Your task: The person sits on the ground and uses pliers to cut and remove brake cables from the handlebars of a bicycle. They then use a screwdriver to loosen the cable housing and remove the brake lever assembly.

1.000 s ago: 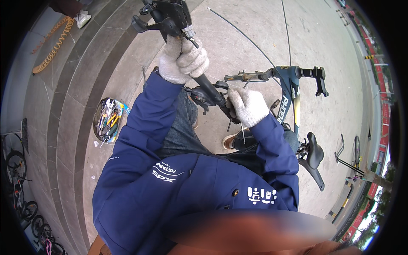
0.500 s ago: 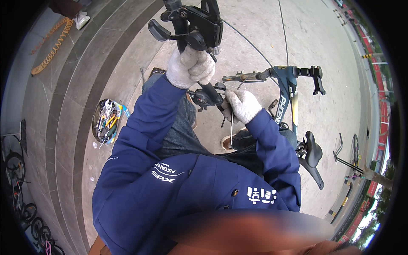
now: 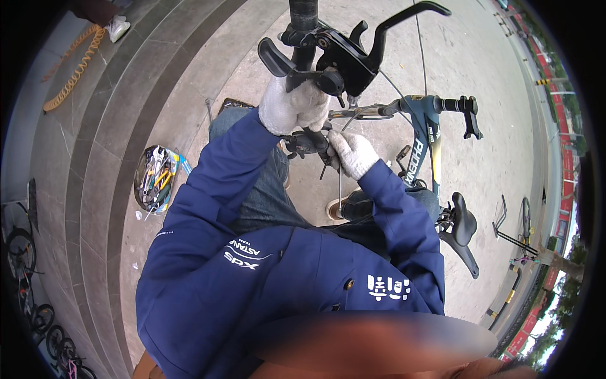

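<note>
A black bicycle handlebar (image 3: 304, 19) stretches from the top of the view down between my knees. My left hand (image 3: 294, 108), in a white glove, is wrapped round its middle, just below a black brake lever and shifter unit (image 3: 347, 63). A second shifter unit (image 3: 302, 144) is fixed lower on the bar, close to its near part. Beside that unit, my white-gloved right hand (image 3: 355, 153) is closed, its fingertips against the bar. A thin metal rod (image 3: 341, 189) sticks out of this hand toward my shoe; its working end is hidden.
At left, a tray of hand tools (image 3: 156, 180) lies beside stone steps (image 3: 104, 158). A dark teal bicycle frame (image 3: 421, 142) with a black saddle (image 3: 464, 218) stands to my right. Loose cables arch over the floor. An orange coiled hose (image 3: 79, 72) and a person's shoe (image 3: 118, 28) are at upper left.
The handlebar has turned and shifted right at its far end, so the brake lever now points right in full view. My left hand moved slightly right and down with it, my right hand slightly left.
</note>
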`<action>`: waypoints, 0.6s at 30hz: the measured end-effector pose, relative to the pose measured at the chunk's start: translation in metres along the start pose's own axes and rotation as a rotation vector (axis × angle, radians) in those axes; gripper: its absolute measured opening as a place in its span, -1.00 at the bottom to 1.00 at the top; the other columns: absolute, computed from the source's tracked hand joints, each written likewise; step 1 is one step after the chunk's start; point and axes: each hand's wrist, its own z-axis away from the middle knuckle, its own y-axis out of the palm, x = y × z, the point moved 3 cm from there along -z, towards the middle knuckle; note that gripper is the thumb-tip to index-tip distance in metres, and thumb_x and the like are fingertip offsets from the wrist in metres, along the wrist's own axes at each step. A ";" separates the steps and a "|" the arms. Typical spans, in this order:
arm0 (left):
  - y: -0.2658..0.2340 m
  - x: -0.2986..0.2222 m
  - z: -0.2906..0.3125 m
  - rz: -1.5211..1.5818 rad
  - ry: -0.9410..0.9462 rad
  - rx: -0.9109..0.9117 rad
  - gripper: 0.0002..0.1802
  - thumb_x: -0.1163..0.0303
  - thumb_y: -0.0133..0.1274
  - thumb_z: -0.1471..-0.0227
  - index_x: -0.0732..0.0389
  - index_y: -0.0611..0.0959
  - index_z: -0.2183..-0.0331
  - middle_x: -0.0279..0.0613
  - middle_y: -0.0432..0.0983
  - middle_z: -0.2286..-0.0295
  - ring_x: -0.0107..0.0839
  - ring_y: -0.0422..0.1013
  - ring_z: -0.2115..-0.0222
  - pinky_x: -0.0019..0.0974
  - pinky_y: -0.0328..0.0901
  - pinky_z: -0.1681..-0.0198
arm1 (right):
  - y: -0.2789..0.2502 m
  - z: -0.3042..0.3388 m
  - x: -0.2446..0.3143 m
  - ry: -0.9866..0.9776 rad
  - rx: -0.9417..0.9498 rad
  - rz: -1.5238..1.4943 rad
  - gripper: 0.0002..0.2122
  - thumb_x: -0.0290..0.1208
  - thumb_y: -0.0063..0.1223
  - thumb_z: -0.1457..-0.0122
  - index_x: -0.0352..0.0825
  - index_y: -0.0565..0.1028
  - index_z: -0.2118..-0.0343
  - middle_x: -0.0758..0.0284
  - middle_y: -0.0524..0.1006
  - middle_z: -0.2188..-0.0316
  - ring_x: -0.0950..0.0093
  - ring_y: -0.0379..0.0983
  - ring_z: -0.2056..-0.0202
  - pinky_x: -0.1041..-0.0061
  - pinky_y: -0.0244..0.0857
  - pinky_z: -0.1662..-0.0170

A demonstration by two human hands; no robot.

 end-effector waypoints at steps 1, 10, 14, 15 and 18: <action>-0.002 -0.001 -0.001 -0.017 0.007 -0.053 -0.50 -0.03 0.24 -0.21 0.19 0.49 0.13 -0.39 0.28 0.66 -0.56 0.19 0.75 -0.34 0.23 0.66 | 0.004 0.002 -0.001 -0.038 -0.030 0.030 -0.52 0.01 -0.09 -0.44 -0.40 0.57 0.30 0.29 0.54 0.66 0.45 0.51 0.63 0.43 0.38 0.50; -0.025 -0.024 -0.011 0.015 0.109 -0.186 -0.48 -0.21 0.03 -0.28 0.07 0.51 0.39 -0.53 0.17 0.69 -0.64 0.08 0.72 -0.43 0.10 0.60 | 0.002 0.043 -0.024 -0.214 -0.176 0.342 -0.74 -0.23 0.03 -0.39 -0.39 0.50 0.19 -0.03 0.59 0.48 -0.05 0.58 0.39 0.11 0.44 0.30; -0.040 -0.025 -0.012 0.162 0.021 -0.301 -0.49 -0.21 0.09 -0.27 0.04 0.49 0.43 -0.54 0.09 0.68 -0.60 0.07 0.70 -0.39 0.07 0.53 | -0.009 0.048 -0.023 -0.351 -0.186 0.398 -0.77 -0.28 0.04 -0.38 -0.38 0.52 0.14 -0.05 0.58 0.46 -0.08 0.57 0.34 0.10 0.42 0.29; -0.046 -0.025 -0.014 0.247 -0.007 -0.299 -0.49 -0.20 0.07 -0.28 0.02 0.49 0.44 -0.55 0.09 0.68 -0.61 0.06 0.70 -0.40 0.06 0.52 | -0.013 0.049 -0.022 -0.362 -0.195 0.451 -0.77 -0.29 0.05 -0.37 -0.38 0.53 0.12 -0.03 0.58 0.46 -0.06 0.58 0.33 0.11 0.42 0.29; -0.061 -0.023 -0.016 0.471 -0.089 -0.299 -0.54 -0.15 0.08 -0.29 0.00 0.50 0.45 -0.58 0.10 0.68 -0.64 0.10 0.70 -0.44 0.11 0.51 | -0.022 0.050 -0.021 -0.465 -0.236 0.549 -0.78 -0.27 0.08 -0.34 -0.36 0.52 0.18 -0.02 0.59 0.43 -0.05 0.57 0.32 0.11 0.44 0.25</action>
